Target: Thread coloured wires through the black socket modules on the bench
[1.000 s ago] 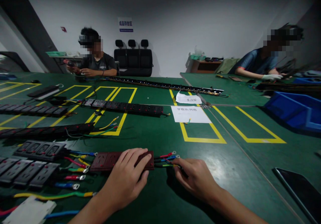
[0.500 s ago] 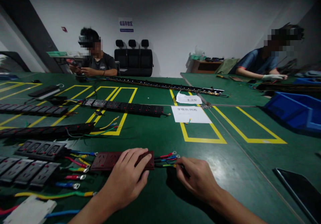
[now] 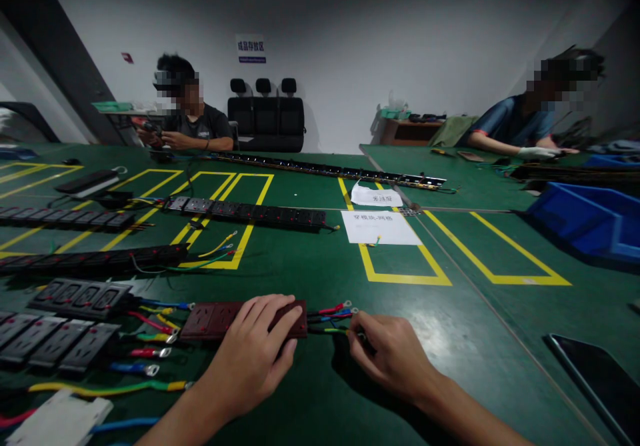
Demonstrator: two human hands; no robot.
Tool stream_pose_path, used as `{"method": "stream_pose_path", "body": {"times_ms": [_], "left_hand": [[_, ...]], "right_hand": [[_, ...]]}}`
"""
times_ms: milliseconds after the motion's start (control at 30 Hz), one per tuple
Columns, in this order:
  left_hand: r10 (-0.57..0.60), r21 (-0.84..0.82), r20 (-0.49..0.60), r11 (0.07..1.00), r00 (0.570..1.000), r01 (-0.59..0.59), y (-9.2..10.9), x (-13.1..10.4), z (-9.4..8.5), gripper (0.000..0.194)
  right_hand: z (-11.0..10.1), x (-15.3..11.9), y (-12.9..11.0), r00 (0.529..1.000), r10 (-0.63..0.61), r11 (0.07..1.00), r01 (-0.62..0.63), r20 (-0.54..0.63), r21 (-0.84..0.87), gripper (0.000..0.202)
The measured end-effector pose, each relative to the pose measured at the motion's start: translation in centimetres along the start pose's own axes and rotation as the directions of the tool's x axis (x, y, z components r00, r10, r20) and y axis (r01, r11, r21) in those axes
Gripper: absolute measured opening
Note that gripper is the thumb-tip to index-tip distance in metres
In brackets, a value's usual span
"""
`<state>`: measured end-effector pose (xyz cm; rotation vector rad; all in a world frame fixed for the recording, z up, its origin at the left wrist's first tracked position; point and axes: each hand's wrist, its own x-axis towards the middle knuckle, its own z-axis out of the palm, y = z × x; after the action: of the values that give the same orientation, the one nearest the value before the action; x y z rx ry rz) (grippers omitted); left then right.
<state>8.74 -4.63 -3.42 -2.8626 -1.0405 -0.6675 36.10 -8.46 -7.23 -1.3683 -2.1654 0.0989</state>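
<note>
A brown socket strip (image 3: 205, 321) lies on the green table in front of me. My left hand (image 3: 263, 349) is laid across its right half, fingers over the top and thumb at the near edge, holding it. Red, blue and yellow-green wires come out of the strip's right end, several with ring terminals (image 3: 349, 305). My right hand (image 3: 387, 349) is closed in a pinch at the end of the yellow-green wire (image 3: 335, 331); its fingertips hide that wire's tip.
Black socket strips (image 3: 75, 346) with loose wire ends lie at left, beside a white block (image 3: 75, 419). A phone (image 3: 595, 379) and a blue bin (image 3: 590, 223) are at right. Paper labels (image 3: 380, 228) lie ahead. Two people (image 3: 195, 123) work across the table.
My right hand has shifted very slightly at the yellow-green wire's end. My left hand stays on the brown socket strip. The co-worker at right has moved their hands a little.
</note>
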Motion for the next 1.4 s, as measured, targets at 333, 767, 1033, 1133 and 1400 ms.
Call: {"method": "stream_pose_path", "body": {"times_ms": [333, 767, 1033, 1133, 1400], "left_hand": [[0.005, 0.002, -0.013, 1.000, 1.000, -0.005, 0.05, 0.03, -0.05, 0.041], [0.009, -0.004, -0.008, 1.000, 1.000, -0.009, 0.12, 0.17, -0.14, 0.040], [0.008, -0.002, -0.002, 1.000, 1.000, -0.008, 0.07, 0.17, -0.11, 0.040], [-0.001, -0.001, -0.003, 1.000, 1.000, 0.001, 0.07, 0.12, -0.09, 0.041], [0.001, -0.001, 0.014, 1.000, 1.000, -0.001, 0.00, -0.04, -0.11, 0.042]], "right_hand": [[-1.00, 0.38, -0.41, 0.998, -0.038, 0.996, 0.042, -0.043, 0.079, 0.017], [-0.94, 0.39, -0.43, 0.996, -0.073, 0.977, 0.080, -0.045, 0.197, 0.024], [-0.40, 0.37, -0.57, 0.955, -0.162, 0.980, 0.186, -0.247, 0.074, 0.021], [-0.32, 0.42, -0.59, 0.963, -0.143, 0.988, 0.153, -0.230, 0.027, 0.022], [-0.27, 0.29, -0.38, 0.985, -0.032, 0.999, 0.027, -0.167, -0.032, 0.024]]}}
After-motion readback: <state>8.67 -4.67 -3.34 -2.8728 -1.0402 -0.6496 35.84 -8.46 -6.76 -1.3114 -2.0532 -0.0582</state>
